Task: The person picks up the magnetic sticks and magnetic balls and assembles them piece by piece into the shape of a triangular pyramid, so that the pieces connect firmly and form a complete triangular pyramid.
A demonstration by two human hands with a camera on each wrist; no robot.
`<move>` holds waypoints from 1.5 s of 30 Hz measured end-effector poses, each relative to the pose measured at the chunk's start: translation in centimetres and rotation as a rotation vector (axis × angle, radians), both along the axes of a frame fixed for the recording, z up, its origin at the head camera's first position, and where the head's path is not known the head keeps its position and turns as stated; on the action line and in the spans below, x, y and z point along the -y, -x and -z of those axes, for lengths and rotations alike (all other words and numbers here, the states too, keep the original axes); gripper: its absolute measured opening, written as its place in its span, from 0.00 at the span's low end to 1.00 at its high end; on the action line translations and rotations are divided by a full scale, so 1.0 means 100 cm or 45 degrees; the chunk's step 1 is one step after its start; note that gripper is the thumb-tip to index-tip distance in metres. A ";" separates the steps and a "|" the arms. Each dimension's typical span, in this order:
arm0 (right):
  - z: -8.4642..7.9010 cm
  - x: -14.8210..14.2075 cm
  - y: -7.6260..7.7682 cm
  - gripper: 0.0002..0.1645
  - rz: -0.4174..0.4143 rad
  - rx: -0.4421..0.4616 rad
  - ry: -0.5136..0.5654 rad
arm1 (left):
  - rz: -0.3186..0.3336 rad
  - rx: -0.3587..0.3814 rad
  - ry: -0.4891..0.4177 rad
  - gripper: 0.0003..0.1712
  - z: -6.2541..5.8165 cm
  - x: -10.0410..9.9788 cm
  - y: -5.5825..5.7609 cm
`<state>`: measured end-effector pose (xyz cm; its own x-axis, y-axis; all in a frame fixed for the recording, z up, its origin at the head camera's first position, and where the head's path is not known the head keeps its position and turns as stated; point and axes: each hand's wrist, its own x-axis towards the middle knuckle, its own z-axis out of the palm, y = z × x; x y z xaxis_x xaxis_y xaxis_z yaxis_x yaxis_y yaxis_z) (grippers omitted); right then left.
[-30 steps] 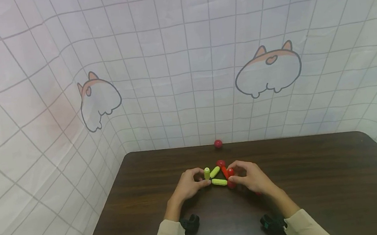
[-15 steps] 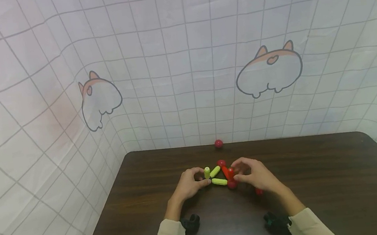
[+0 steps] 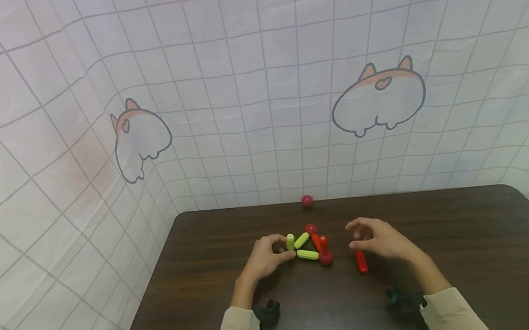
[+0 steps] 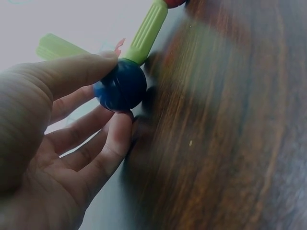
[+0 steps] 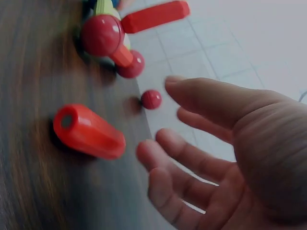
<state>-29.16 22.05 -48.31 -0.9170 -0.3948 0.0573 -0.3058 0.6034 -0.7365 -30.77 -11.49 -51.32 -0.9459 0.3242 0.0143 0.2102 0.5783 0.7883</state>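
A small triangle of toy building rods and balls lies on the table. My left hand pinches its blue ball between thumb and fingers. From that ball rise an upright yellow-green rod and two flat ones, the front rod reaching a red ball. An upright red rod stands on this red ball. A flat red rod links it to the back red ball. My right hand holds nothing, fingers loosely bent, just above a loose red rod.
A lone red ball sits at the table's back edge, by the grid-patterned cloth. The dark wooden table extends to both sides. Each wrist wears a black camera mount.
My right hand has let go of the upright red rod and moved right, over towards the loose red rod, which is now uncovered. The left hand keeps its hold on the blue ball.
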 end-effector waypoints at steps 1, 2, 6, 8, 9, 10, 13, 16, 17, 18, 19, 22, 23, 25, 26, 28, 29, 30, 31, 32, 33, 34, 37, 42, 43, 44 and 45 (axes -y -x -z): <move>0.000 -0.002 0.000 0.27 -0.014 0.011 -0.017 | 0.000 0.003 -0.003 0.23 0.000 0.000 0.000; -0.001 -0.003 0.000 0.28 -0.028 0.030 -0.033 | -0.001 0.004 -0.006 0.23 0.000 0.000 0.000; 0.000 -0.005 0.000 0.29 -0.089 0.126 -0.079 | -0.004 0.000 -0.012 0.22 0.000 0.001 0.000; 0.002 -0.004 -0.001 0.29 -0.110 0.165 -0.099 | -0.004 -0.003 -0.014 0.21 0.000 0.001 0.001; 0.003 -0.004 -0.001 0.29 -0.117 0.177 -0.104 | -0.004 -0.001 -0.015 0.21 0.000 0.001 0.001; 0.004 -0.003 -0.001 0.29 -0.122 0.177 -0.110 | -0.003 0.000 -0.016 0.21 0.000 0.001 0.001; 0.005 -0.002 0.000 0.28 -0.111 0.159 -0.123 | -0.002 -0.001 -0.016 0.21 0.000 0.001 0.001; 0.007 -0.001 0.001 0.26 -0.072 0.103 -0.126 | -0.006 -0.002 -0.010 0.22 -0.001 0.002 0.002; 0.008 -0.002 0.002 0.25 -0.053 0.090 -0.121 | -0.008 -0.001 -0.006 0.22 -0.001 0.002 0.002; 0.008 -0.002 0.002 0.25 -0.037 0.077 -0.118 | -0.011 0.001 -0.004 0.22 -0.002 0.003 0.002; 0.009 -0.002 0.002 0.25 -0.020 0.072 -0.114 | -0.015 0.002 -0.002 0.22 -0.002 0.003 0.002; 0.009 -0.003 0.003 0.26 -0.008 0.072 -0.119 | -0.018 -0.001 0.002 0.21 -0.003 0.005 0.002; 0.009 -0.003 0.003 0.26 -0.015 0.078 -0.125 | -0.020 -0.001 0.003 0.21 -0.003 0.005 0.002; 0.009 -0.003 0.003 0.25 -0.040 0.082 -0.151 | -0.020 -0.007 0.007 0.21 -0.004 0.006 0.002; 0.009 -0.002 0.003 0.25 -0.055 0.082 -0.163 | -0.015 -0.011 0.007 0.20 -0.004 0.007 0.002; 0.009 -0.002 0.002 0.24 -0.077 0.089 -0.174 | -0.008 -0.018 0.013 0.20 -0.003 0.007 0.002; 0.009 -0.002 0.002 0.24 -0.081 0.091 -0.176 | -0.008 -0.015 0.016 0.20 -0.003 0.008 0.002; 0.009 -0.002 0.002 0.23 -0.085 0.091 -0.178 | -0.004 -0.015 0.018 0.20 -0.002 0.008 0.003; 0.009 -0.002 0.002 0.23 -0.088 0.090 -0.176 | 0.000 -0.014 0.018 0.20 -0.002 0.009 0.003; 0.009 -0.001 0.001 0.22 -0.086 0.088 -0.175 | 0.007 -0.018 0.019 0.19 -0.002 0.009 0.003; 0.009 -0.001 0.001 0.22 -0.083 0.085 -0.171 | 0.012 -0.020 0.021 0.19 -0.001 0.009 0.003; 0.009 -0.001 0.002 0.21 -0.082 0.079 -0.169 | 0.020 -0.020 0.019 0.19 -0.001 0.010 0.003; 0.011 0.000 0.003 0.20 -0.081 0.051 -0.146 | 0.042 -0.025 0.014 0.18 -0.002 0.011 0.002; 0.012 0.004 0.004 0.19 -0.089 0.053 -0.016 | 0.061 -0.021 0.006 0.17 -0.003 0.011 0.002; 0.012 0.006 0.004 0.19 -0.086 0.061 0.014 | 0.064 -0.019 0.004 0.16 -0.003 0.011 0.002; 0.011 0.008 0.003 0.19 -0.083 0.071 0.048 | 0.067 -0.020 0.002 0.16 -0.003 0.011 0.003; 0.012 0.010 0.003 0.20 -0.081 0.077 0.081 | 0.070 -0.019 0.003 0.16 -0.003 0.011 0.003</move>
<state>-29.48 21.10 -49.47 -0.8926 -0.4499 0.0293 -0.2959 0.5355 -0.7910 -31.03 -12.56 -51.00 -0.9264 0.3754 0.0276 0.2532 0.5672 0.7837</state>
